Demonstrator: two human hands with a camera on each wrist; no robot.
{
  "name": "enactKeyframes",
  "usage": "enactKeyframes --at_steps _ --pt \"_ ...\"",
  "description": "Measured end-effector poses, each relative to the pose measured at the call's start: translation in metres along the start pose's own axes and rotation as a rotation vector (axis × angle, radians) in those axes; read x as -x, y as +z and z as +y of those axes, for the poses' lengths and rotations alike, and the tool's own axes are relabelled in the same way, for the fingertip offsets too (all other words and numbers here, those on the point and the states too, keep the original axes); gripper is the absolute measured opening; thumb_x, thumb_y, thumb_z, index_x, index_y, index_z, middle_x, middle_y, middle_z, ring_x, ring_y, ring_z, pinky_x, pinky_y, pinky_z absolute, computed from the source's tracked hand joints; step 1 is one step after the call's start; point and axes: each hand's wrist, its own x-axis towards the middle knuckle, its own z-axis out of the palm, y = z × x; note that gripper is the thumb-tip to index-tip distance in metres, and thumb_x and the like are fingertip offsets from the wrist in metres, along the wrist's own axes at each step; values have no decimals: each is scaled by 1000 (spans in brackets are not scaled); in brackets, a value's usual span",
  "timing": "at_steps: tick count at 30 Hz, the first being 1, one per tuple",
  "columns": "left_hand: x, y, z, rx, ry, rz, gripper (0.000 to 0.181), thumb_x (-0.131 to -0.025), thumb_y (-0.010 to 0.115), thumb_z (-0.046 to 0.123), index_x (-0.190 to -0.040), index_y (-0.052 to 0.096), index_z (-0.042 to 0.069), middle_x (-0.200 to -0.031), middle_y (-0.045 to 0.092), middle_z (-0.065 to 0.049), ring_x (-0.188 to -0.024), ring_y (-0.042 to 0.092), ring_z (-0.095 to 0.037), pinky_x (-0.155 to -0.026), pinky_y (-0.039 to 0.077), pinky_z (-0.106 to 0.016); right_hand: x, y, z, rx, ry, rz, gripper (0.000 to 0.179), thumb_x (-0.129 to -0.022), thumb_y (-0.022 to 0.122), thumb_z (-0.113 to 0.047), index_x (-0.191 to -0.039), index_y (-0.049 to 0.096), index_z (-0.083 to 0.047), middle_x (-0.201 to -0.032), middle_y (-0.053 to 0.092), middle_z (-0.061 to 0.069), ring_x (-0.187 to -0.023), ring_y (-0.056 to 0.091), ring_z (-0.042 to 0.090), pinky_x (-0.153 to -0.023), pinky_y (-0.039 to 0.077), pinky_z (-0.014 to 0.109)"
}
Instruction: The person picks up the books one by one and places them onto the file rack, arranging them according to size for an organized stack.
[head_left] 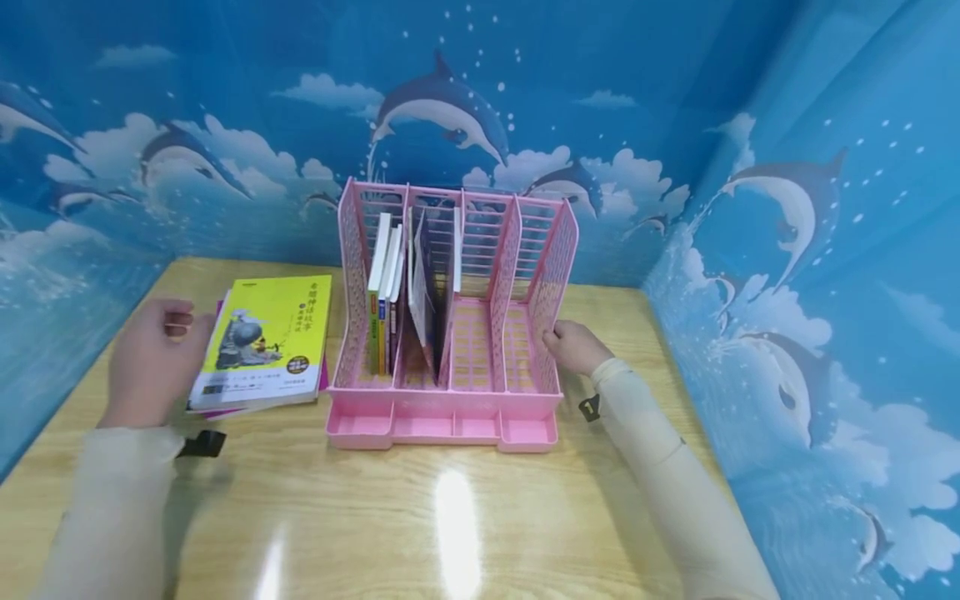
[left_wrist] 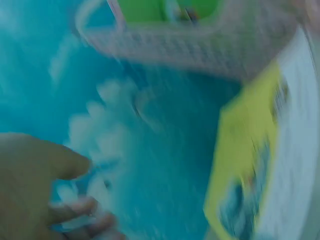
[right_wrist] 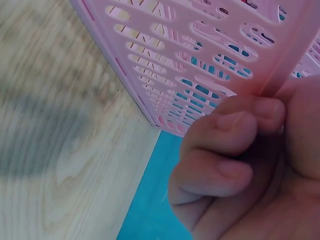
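Note:
A pink desktop book rack (head_left: 442,403) stands in the middle of the table. My right hand (head_left: 577,347) pinches the front edge of its right side wall; in the right wrist view curled fingers (right_wrist: 220,130) meet that perforated wall (right_wrist: 200,60). To the left of the rack lies a yellow-and-white book (head_left: 277,325), flat on top of something with a magenta edge. My left hand (head_left: 153,358) is just left of this book, fingers loosely bent with nothing in them. The blurred left wrist view shows the hand (left_wrist: 55,195) apart from the yellow book (left_wrist: 240,155).
Several thin books (head_left: 386,292) stand upright in the rack's leftmost slot. In the slot beside it a dark-covered book (head_left: 429,308) leans. Small trays (head_left: 360,421) run along the rack's front. Blue dolphin-print cloth (head_left: 600,167) rises behind and beside the wooden table (head_left: 375,517).

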Motion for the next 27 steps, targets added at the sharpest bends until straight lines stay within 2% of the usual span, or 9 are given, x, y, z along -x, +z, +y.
enactKeyframes --at_steps 2,3,5,7,10,13,16,23,27 --pt "-10 -5 -19 -128 -71 -154 84 -105 41 54 -152 32 -14 -139 46 -41 -121 48 -55 -89 46 -66 -1 0 1 6 1 1 51 -110 38 -29 -145 54 6 -134 65 27 -108 67 37 -104 50 56" --pt "-13 -6 -27 -175 -101 -225 91 -104 39 59 -153 27 -17 -140 41 -45 -123 45 -60 -92 43 -71 -1 0 1 5 -1 2 51 -110 38 -29 -144 54 6 -133 65 26 -109 67 36 -104 50 56" --pt "-19 -7 -39 -260 -154 -355 102 -102 34 68 -151 21 -21 -143 34 -49 -125 39 -65 -96 41 -74 0 0 1 -2 3 -2 50 -110 37 -28 -141 56 6 -123 69 25 -103 67 36 -102 51 55" --pt "-23 -6 -45 -308 -189 -464 110 -100 30 74 -149 23 -23 -144 32 -49 -125 37 -66 -97 40 -74 0 1 0 -1 6 -3 50 -111 36 -28 -138 58 7 -114 70 24 -98 66 35 -99 51 54" --pt "-28 -1 -49 -313 -229 -561 116 -95 29 82 -147 30 -22 -144 34 -47 -124 39 -65 -95 43 -72 0 1 0 4 4 0 50 -110 35 -28 -139 58 6 -115 70 24 -102 67 37 -102 50 55" --pt "-33 6 -54 -293 -266 -589 123 -90 30 88 -146 33 -21 -135 45 -43 -116 49 -58 -86 49 -63 0 1 -1 2 -6 9 51 -110 35 -27 -144 54 6 -134 65 27 -122 63 42 -111 45 56" --pt "-35 12 -59 -272 -294 -562 128 -85 35 92 -144 32 -22 -125 53 -38 -106 56 -49 -79 52 -54 -1 0 -1 -9 -10 7 52 -110 35 -26 -148 49 6 -144 57 28 -132 56 45 -116 40 56" --pt "-36 25 -67 -255 -279 -554 123 -81 45 92 -131 44 -20 -98 63 -27 -84 61 -36 -67 50 -42 -2 1 -1 -6 -19 11 52 -110 34 -25 -150 47 5 -145 56 27 -131 57 45 -117 39 56" --pt "-32 29 -67 -230 -333 -533 123 -80 49 92 -132 43 -19 -97 62 -25 -82 60 -34 -67 50 -41 -3 3 0 -22 -15 5 52 -110 35 -25 -152 46 4 -146 55 27 -132 56 44 -117 40 56"
